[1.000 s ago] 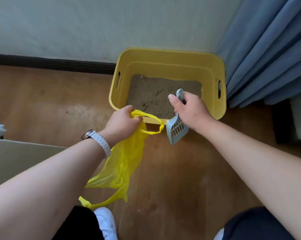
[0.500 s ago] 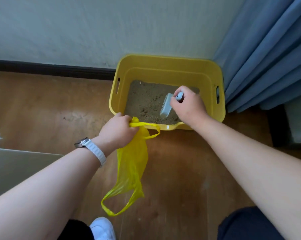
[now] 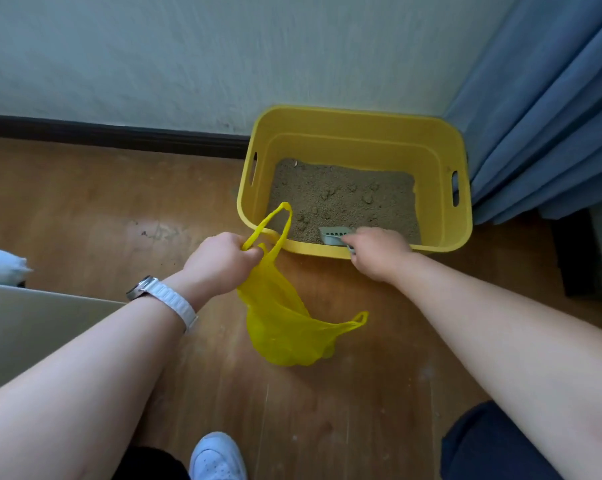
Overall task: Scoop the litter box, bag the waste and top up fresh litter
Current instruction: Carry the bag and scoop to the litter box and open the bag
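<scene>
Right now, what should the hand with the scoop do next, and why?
Probably push the scoop forward under the nearest clumps. The right hand holds it low at the near edge of the litter, clumps lie just beyond it, and the left hand holds the yellow bag by the box.

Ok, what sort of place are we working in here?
Probably a corner of a home room: wooden floor, a painted wall with dark skirting, a blue curtain on the right, and the yellow litter box beside it.

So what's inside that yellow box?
Sandy litter with small clumps, and the grey scoop that the right hand holds at the near wall. The litter covers the floor of the box.
</scene>
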{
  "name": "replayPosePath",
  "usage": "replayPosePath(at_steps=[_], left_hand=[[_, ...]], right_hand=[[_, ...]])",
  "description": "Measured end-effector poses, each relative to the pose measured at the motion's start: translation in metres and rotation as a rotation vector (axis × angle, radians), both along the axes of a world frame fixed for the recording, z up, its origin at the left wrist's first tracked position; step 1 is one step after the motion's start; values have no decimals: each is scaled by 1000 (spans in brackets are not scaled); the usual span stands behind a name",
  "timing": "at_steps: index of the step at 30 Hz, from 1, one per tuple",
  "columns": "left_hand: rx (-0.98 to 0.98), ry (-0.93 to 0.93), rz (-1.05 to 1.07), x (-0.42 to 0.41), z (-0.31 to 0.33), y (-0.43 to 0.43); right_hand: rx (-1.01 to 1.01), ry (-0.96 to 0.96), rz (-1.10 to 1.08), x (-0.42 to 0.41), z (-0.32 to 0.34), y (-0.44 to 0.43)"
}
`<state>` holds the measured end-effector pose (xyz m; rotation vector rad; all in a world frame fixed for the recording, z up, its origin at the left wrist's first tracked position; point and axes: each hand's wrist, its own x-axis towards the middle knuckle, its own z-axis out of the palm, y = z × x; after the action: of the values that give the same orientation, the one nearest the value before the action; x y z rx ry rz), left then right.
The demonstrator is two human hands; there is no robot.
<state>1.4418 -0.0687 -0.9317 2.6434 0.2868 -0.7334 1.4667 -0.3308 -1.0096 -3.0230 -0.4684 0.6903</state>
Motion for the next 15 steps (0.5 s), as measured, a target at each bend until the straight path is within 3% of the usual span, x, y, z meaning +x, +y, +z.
replayPosePath(at_steps=[8, 15], left_hand=[[-221, -72, 84, 8, 15, -13], [-373, -107, 133, 9, 28, -23]], right_hand=[[-107, -22, 106, -11, 3, -1], [-2, 27, 27, -16, 18, -5]])
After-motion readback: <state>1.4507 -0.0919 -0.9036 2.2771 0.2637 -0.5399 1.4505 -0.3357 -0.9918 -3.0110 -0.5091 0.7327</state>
